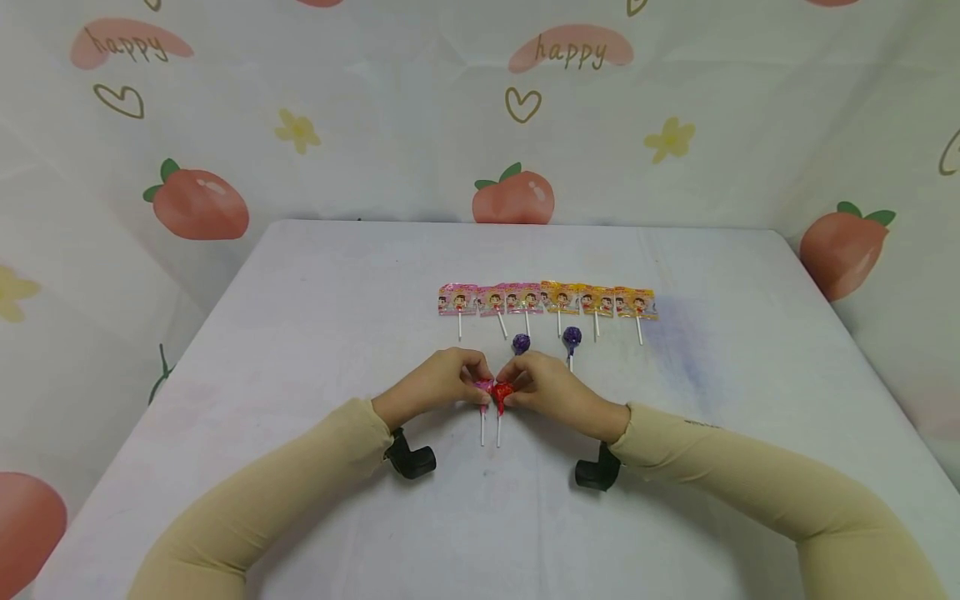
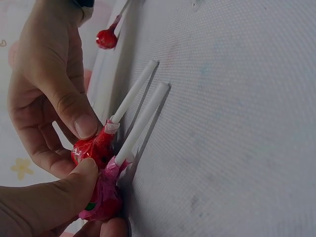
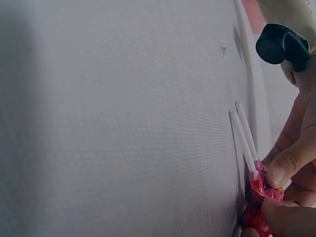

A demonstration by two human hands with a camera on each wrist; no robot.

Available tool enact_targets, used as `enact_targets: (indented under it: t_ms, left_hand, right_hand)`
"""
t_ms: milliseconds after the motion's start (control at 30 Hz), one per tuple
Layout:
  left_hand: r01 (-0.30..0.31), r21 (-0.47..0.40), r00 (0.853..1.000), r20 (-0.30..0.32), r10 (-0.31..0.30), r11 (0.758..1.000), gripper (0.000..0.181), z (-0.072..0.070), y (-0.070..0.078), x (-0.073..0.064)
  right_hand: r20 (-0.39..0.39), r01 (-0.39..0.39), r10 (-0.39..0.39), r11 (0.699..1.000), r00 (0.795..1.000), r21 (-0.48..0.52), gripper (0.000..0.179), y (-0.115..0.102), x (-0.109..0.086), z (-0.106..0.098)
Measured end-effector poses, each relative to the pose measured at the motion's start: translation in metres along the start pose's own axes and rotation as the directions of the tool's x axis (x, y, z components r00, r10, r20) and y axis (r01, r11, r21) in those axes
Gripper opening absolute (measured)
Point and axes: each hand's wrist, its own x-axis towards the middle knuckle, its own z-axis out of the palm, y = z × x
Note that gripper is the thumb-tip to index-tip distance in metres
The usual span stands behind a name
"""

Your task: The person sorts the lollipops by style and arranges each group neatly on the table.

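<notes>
My two hands meet at the middle of the white table [image 1: 315, 333]. My left hand [image 1: 477, 379] pinches the head of a pink-wrapped lollipop [image 1: 484, 387]. My right hand [image 1: 516, 385] pinches the head of a red-wrapped lollipop [image 1: 502, 392] right beside it. The two heads touch and both white sticks lie side by side, pointing toward me. In the left wrist view my thumb presses on the pink lollipop [image 2: 106, 197], with the red lollipop [image 2: 91, 148] next to it. The right wrist view shows the red lollipop [image 3: 256, 212] under my fingertips [image 3: 281, 173].
Behind my hands lies a row of several flat lollipops in pink and yellow wrappers [image 1: 547, 300]. Two purple ball lollipops [image 1: 521, 342] [image 1: 572, 336] lie between that row and my hands. A fruit-printed cloth backdrop [image 1: 480, 108] surrounds the table.
</notes>
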Motion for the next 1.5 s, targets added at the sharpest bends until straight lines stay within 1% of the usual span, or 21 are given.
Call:
enact_targets:
  t_ms: [233,400,600,733,1033,1200,1300,1367,1500]
  left_hand:
    - [-0.01,0.003,1.0,-0.001,0.01,1.0,0.018,-0.001,0.0,0.0]
    - [0.001,0.007,1.0,0.002,-0.001,1.0,0.018,-0.001,0.001,-0.001]
    - [0.024,0.008,1.0,0.008,-0.024,1.0,0.018,-0.001,0.0,0.0]
    - [0.026,-0.002,1.0,0.007,-0.026,1.0,0.017,-0.001,0.0,0.0]
    - [0.032,-0.031,0.999,0.013,-0.031,0.999,0.017,0.0,0.0,0.0]
    - [0.042,-0.044,0.999,0.015,-0.041,0.998,0.017,0.001,0.0,-0.001]
    - [0.043,-0.046,0.999,0.015,-0.042,0.998,0.017,0.001,0.0,0.0]
    - [0.042,-0.048,0.999,0.016,-0.041,0.998,0.017,0.001,0.0,0.0]
    - [0.044,-0.055,0.999,0.02,-0.043,0.998,0.017,0.001,0.0,0.001]
  right_hand:
    - [0.002,-0.005,0.005,1.0,1.0,-0.003,0.019,-0.001,0.0,-0.001]
    - [0.012,-0.014,0.014,1.0,1.0,-0.004,0.021,-0.001,0.001,-0.001]
    - [0.023,-0.036,0.035,0.999,0.999,0.035,0.023,0.0,0.0,-0.005]
    - [-0.001,-0.031,0.031,0.997,1.0,0.077,0.024,0.001,-0.004,-0.014]
    - [-0.1,-0.03,0.043,0.992,0.994,0.125,0.028,0.004,-0.026,-0.047]
    - [-0.148,-0.02,0.051,0.979,0.988,0.204,0.029,0.009,-0.041,-0.068]
    - [-0.163,0.003,0.037,0.971,0.986,0.24,0.03,0.013,-0.051,-0.079]
    - [-0.172,0.018,0.024,0.97,0.985,0.241,0.032,0.015,-0.058,-0.084]
    - [-0.169,0.041,-0.005,0.977,0.986,0.211,0.036,0.021,-0.071,-0.09]
